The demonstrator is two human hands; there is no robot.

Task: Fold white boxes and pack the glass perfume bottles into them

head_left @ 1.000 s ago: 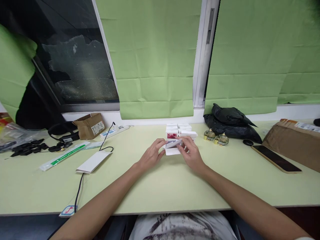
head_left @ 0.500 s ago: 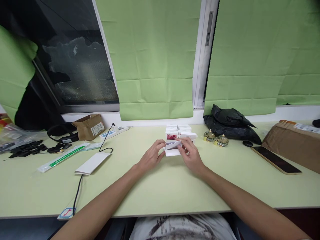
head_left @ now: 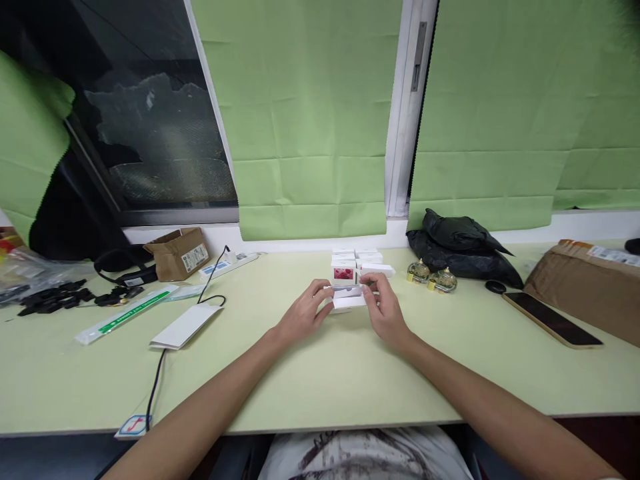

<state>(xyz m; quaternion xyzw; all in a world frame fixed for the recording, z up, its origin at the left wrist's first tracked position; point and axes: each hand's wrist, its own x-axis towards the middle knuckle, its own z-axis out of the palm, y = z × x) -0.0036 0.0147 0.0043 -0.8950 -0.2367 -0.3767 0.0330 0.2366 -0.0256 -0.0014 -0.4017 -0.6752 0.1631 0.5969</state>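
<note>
Here, left hand (head_left: 304, 311) and right hand (head_left: 387, 312) in pinch grip across white box (head_left: 349, 302), well behind front table edge (head_left: 345, 426).

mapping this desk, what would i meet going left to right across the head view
plastic bag, white card, left hand, white box, right hand, two glass ornaments, black disc, phone

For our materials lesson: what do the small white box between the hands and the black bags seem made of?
White box: probably thin card, smooth and matt, judging by its flat, crisp-edged panels.
Black bags: likely plastic film, slightly glossy, since their creases catch light.
</note>
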